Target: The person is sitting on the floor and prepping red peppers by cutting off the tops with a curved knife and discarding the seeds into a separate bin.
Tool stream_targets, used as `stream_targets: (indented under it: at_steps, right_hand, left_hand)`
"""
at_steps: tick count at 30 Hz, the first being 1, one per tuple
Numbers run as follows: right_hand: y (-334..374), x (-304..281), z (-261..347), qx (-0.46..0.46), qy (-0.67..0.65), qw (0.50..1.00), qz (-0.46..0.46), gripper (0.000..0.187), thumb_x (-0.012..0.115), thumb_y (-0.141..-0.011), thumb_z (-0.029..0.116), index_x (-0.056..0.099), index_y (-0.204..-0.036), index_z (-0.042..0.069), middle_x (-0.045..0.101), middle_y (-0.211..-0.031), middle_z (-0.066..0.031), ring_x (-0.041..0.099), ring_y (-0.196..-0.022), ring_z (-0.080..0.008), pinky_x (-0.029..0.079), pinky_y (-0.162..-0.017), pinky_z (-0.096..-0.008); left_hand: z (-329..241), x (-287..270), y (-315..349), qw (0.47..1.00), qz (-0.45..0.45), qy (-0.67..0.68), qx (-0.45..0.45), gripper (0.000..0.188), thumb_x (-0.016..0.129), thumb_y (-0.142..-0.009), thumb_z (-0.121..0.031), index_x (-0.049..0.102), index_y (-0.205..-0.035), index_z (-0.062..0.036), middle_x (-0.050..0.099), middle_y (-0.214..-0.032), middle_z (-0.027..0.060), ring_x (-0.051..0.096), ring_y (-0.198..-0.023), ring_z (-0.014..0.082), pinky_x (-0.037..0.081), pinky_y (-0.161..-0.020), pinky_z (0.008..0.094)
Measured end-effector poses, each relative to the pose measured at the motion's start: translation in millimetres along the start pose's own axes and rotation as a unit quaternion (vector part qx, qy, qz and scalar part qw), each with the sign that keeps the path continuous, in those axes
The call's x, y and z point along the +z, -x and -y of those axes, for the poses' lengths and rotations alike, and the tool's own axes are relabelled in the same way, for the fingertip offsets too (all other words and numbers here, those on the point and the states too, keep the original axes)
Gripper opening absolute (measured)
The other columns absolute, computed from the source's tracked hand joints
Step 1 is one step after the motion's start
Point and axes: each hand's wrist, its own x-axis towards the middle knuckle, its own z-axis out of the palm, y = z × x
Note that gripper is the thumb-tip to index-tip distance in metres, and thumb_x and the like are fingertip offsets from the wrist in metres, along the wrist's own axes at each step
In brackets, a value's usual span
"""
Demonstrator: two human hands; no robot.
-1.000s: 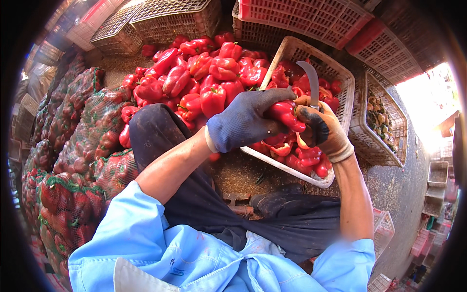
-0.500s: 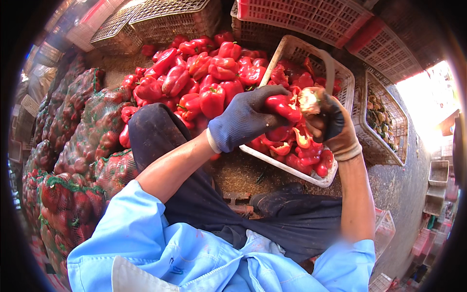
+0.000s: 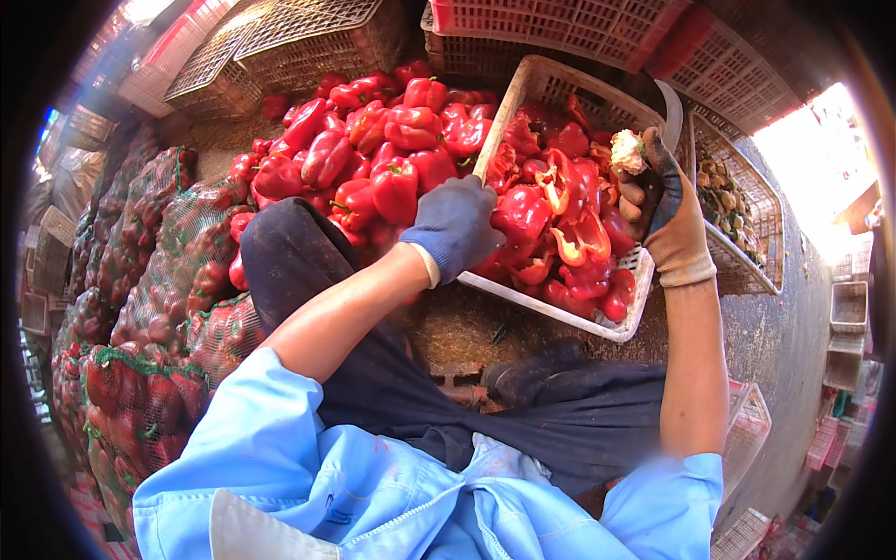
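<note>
My right hand (image 3: pixel 674 217), in a tan and black glove, is closed round a curved knife (image 3: pixel 672 114) with its blade pointing up. A pale, seedy pepper core (image 3: pixel 628 151) sits at the fingertips of the same hand, above the crate's right side. At the left rim of the white plastic crate (image 3: pixel 569 320), my left hand (image 3: pixel 455 230) in a blue glove shows no pepper in its grasp; its fingertips are partly turned away. Inside the crate lie cut red bell peppers (image 3: pixel 583 238), some torn open. Whole red bell peppers (image 3: pixel 394 189) are heaped just left of it.
Mesh sacks full of peppers (image 3: pixel 154 401) crowd the left side. Stacked crates (image 3: pixel 308 47) stand at the back. Right of the pepper crate is another crate (image 3: pixel 761 247) with pale green scraps in it. My bent knee (image 3: pixel 289 243) borders the heap.
My left hand has let go of the red pepper and drawn back left to the crate's rim. My right hand has moved right and up with the knife and core.
</note>
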Motion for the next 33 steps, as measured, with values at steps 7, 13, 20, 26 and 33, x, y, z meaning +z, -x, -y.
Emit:
stream_targets:
  at_steps: [7,13,20,26,33]
  right_hand:
    - [6,-11,3,0.025,-0.019,0.999,-0.012,0.042,0.067,-0.104,0.058,0.072,-0.102,0.017,0.058,-0.070,0.0061,0.057,-0.054,-0.0073,0.033,-0.042,-0.0226]
    - [-6,-49,-15,0.021,-0.021,0.999,0.029,0.033,0.064,-0.107,0.049,0.071,-0.112,0.017,0.063,-0.078,0.0054,0.060,-0.060,-0.0081,0.036,-0.044,-0.0229]
    - [-18,-69,-11,-0.064,0.155,0.976,0.142,0.034,0.060,-0.109,0.050,0.072,-0.114,0.019,0.063,-0.078,0.0049,0.059,-0.062,-0.0085,0.037,-0.046,-0.0240]
    - [25,-67,6,-0.029,0.253,0.967,0.015,0.029,0.062,-0.108,0.045,0.070,-0.116,0.019,0.060,-0.068,0.0052,0.051,-0.047,-0.0066,0.034,-0.037,-0.0225]
    - [-14,-171,72,-0.068,0.261,0.931,-0.244,0.038,0.040,-0.115,0.030,0.065,-0.118,0.002,0.060,-0.069,0.0015,0.049,-0.046,-0.0059,0.035,-0.032,-0.0231]
  left_hand:
    - [-5,41,8,0.979,0.123,-0.117,0.115,0.018,0.069,-0.090,-0.017,0.079,-0.099,-0.0050,0.080,-0.093,0.0164,0.080,-0.087,0.0376,0.063,-0.074,0.0470]
    - [-15,67,-24,0.969,0.151,-0.107,0.164,0.018,0.066,-0.091,-0.014,0.080,-0.094,-0.0035,0.079,-0.094,0.0210,0.078,-0.095,0.0416,0.063,-0.082,0.0481]
    - [-1,76,-20,0.985,0.135,-0.045,0.101,0.029,0.068,-0.090,-0.014,0.072,-0.116,-0.0024,0.077,-0.112,0.0214,0.075,-0.105,0.0429,0.060,-0.089,0.0519]
    - [26,-4,-20,0.991,0.069,0.112,0.037,0.043,0.079,-0.088,-0.031,0.072,-0.123,-0.0084,0.077,-0.119,0.0214,0.073,-0.112,0.0425,0.058,-0.098,0.0505]
    - [107,-80,-36,0.979,0.065,-0.062,-0.180,0.070,0.082,-0.085,-0.055,0.069,-0.129,-0.0027,0.075,-0.123,0.0265,0.072,-0.116,0.0423,0.057,-0.098,0.0495]
